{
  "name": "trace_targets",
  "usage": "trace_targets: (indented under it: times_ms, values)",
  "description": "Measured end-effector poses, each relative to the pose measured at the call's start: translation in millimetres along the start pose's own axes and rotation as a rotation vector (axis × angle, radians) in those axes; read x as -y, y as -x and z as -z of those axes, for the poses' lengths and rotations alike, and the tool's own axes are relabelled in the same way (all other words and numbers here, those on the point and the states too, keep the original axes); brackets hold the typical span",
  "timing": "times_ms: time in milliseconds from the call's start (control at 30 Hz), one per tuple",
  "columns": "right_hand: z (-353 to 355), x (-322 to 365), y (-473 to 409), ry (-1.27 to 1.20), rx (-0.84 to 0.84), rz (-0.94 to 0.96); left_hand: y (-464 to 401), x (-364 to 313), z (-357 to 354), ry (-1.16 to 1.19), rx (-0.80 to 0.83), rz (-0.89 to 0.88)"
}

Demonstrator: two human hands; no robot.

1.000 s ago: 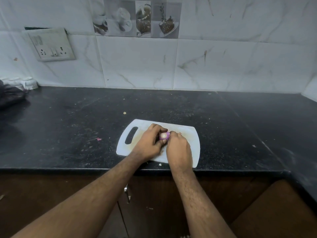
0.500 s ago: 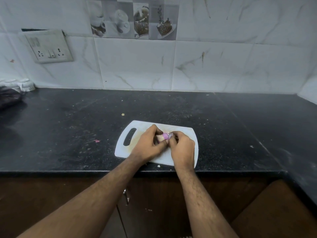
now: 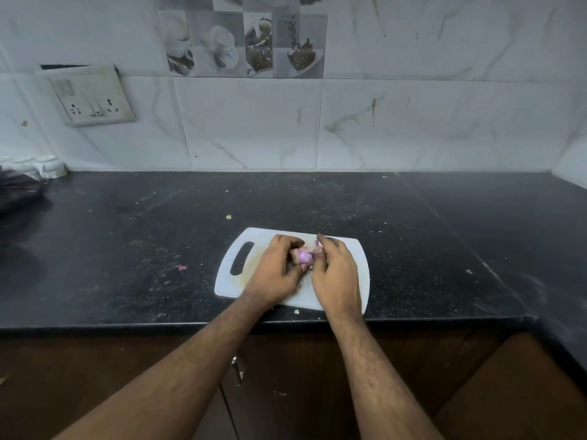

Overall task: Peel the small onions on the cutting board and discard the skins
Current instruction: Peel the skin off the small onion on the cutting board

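Peeling is the step we are judging to be in hand: our left hand (image 3: 275, 270) is curling its grip round a small purple onion (image 3: 305, 256) just above the middle of the white cutting board (image 3: 355, 252), which is lying at the near edge of the dark counter (image 3: 127, 249). Our right hand (image 3: 336, 274) is touching the onion from the right, fingers bent toward loose bits of skin (image 3: 317, 242), though we cannot tell whether it is pinching any. Next, we are thinking, comes pulling the skin free and carrying it off to discard.
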State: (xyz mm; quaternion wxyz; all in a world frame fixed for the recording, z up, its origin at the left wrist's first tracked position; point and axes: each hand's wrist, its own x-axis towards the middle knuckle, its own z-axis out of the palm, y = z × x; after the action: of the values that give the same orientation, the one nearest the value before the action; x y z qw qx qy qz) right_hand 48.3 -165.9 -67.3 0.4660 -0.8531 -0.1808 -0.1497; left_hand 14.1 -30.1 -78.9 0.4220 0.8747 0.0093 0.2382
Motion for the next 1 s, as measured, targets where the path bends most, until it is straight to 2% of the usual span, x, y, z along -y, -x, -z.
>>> trace_targets:
  times_ms: [167,400,533,633,733,1000]
  values:
    - [4,-3,-1,-0.079,0.132,-0.031,-2,0,2,-0.010,0.002,-0.016]
    - [9,-4,-2,-0.107,0.101,-0.047,0,-1,1,-0.020,0.021,-0.027]
    - [3,-1,5,0.040,0.132,0.016,-2,1,2,-0.018,0.023,-0.010]
    - [3,5,8,0.214,0.196,0.038,-1,1,2,0.063,0.012,0.079]
    - [3,8,8,0.279,0.236,0.037,-1,4,2,0.121,0.009,0.096]
    - [1,5,7,0.180,0.129,-0.097,0,1,4,0.144,0.031,0.069]
